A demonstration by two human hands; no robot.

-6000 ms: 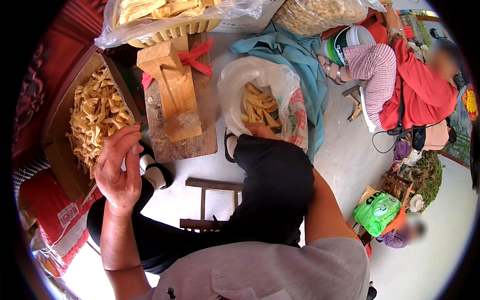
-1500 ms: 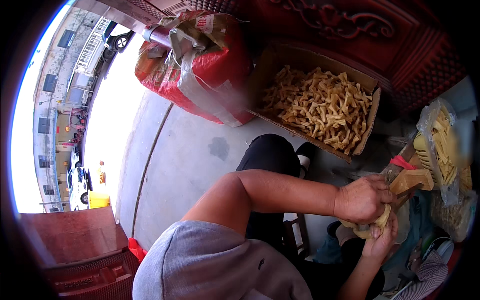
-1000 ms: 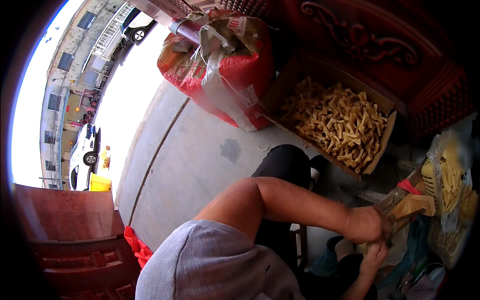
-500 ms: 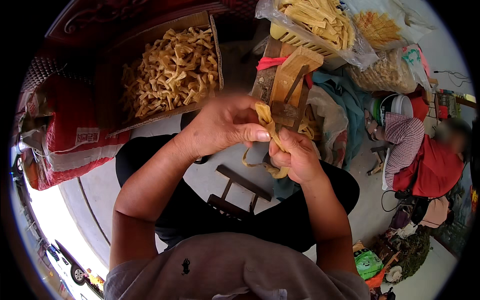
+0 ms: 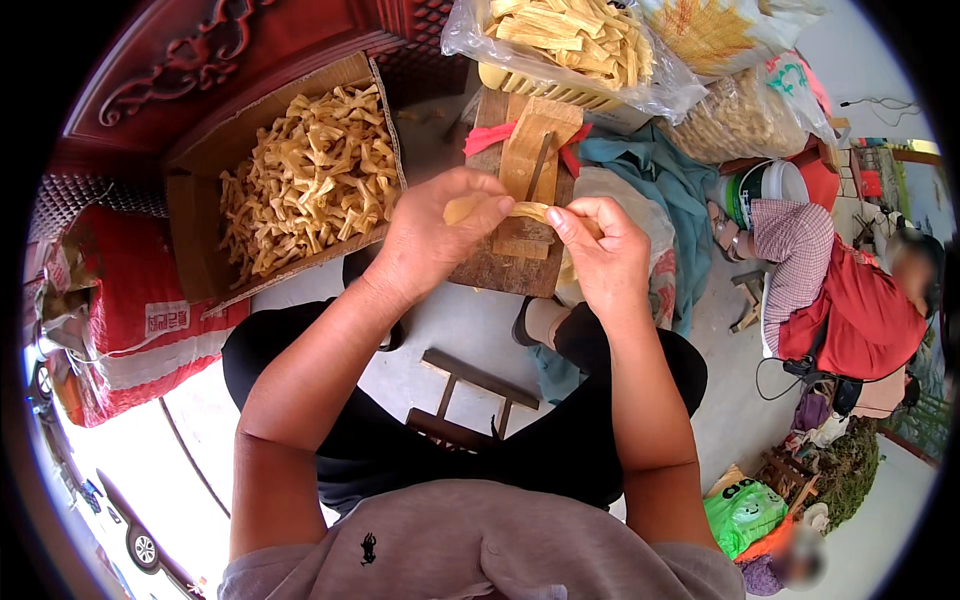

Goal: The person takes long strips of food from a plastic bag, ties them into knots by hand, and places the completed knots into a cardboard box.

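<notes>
My left hand (image 5: pixel 440 240) and my right hand (image 5: pixel 608 258) are raised above the near part of a wooden bench. Between them runs a short, pale yellow, leathery strip (image 5: pixel 530 210), one end pinched in each hand. Both thumbs lie along its top, and the curled fingers hide much of it. Beneath the hands, the bench (image 5: pixel 515 270) carries a raised wooden block (image 5: pixel 545 120) with a dark, narrow bar across it. Red cloth (image 5: pixel 487 138) is tied around the block.
At left stands a cardboard box (image 5: pixel 375 85) of knotted yellow pieces (image 5: pixel 310 180), beside a red sack (image 5: pixel 140 300). Beyond the bench, a yellow basket (image 5: pixel 560 90) holds flat strips (image 5: pixel 580 40). A small wooden stool (image 5: pixel 480 380) lies between my legs. Another person (image 5: pixel 850 300) sits at right.
My hands have moved apart and slightly forward, my left to the left. The strip, earlier bunched upright with a thin tail hanging, now stretches sideways between them. The whole view has shifted.
</notes>
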